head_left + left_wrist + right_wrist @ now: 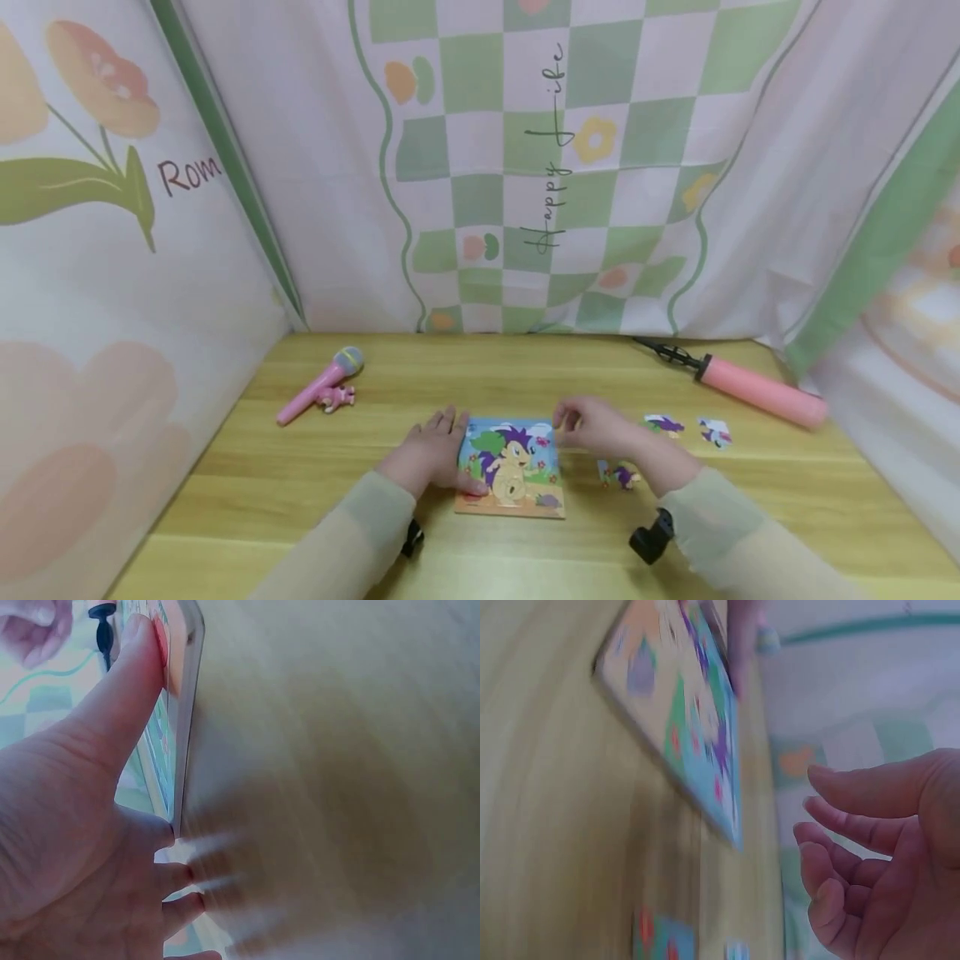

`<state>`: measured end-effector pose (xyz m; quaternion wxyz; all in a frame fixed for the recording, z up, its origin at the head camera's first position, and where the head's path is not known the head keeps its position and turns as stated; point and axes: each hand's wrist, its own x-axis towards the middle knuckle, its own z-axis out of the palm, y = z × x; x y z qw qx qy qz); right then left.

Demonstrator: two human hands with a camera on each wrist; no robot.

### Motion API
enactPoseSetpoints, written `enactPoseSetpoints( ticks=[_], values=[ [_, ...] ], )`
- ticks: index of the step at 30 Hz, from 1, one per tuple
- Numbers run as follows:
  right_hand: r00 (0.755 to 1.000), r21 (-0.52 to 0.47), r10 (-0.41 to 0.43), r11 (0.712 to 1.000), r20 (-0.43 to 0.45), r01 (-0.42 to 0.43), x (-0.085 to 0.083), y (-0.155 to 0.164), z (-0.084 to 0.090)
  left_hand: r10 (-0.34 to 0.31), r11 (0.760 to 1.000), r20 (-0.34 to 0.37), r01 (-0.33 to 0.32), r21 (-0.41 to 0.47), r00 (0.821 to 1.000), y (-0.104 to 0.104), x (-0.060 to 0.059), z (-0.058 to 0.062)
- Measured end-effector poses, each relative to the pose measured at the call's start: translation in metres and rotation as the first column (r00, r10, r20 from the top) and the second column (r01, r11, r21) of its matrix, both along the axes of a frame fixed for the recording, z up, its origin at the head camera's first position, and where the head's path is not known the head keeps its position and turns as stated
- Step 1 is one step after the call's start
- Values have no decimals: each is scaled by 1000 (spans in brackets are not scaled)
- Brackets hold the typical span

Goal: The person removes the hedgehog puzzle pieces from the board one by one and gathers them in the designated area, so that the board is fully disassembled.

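A square jigsaw puzzle board [517, 510] with a cartoon of a purple-spined hedgehog lies flat on the wooden table. My left hand [435, 450] rests at its left side. The thumb [124, 682] lies over the board's face, while the other fingers are spread on the table along its edge. Just off the upper right corner of the board, my right hand [596, 427] is raised, its fingers loosely bent. Nothing shows between them in the right wrist view. Loose puzzle pieces [624, 476] lie below and beside the right forearm.
Two further picture pieces, one purple [666, 424] and one blue and white [715, 432], lie to the right. Beyond them is a pink hand pump [765, 392]. A pink toy microphone [311, 393] and a small pink figure [337, 398] lie at the left. Printed curtains [465, 142] hang behind the table.
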<state>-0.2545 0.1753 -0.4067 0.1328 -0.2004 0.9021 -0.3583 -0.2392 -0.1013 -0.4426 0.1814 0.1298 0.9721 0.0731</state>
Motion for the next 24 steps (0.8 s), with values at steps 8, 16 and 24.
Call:
enactPoseSetpoints(
  ticks=[8, 16, 24],
  values=[
    [996, 18, 94, 995, 7, -94, 0, -52, -26, -3, 1000, 0, 3, -1, 1000, 2, -1, 2],
    [1000, 71, 21, 997, -5, -21, 1, -62, -39, -9, 1000, -1, 9, 2, 1000, 1, -1, 3],
    [1000, 65, 1, 998, 14, -2, 3, -65, -37, -6, 1000, 8, 6, 2, 1000, 1, 0, 4]
  ],
)
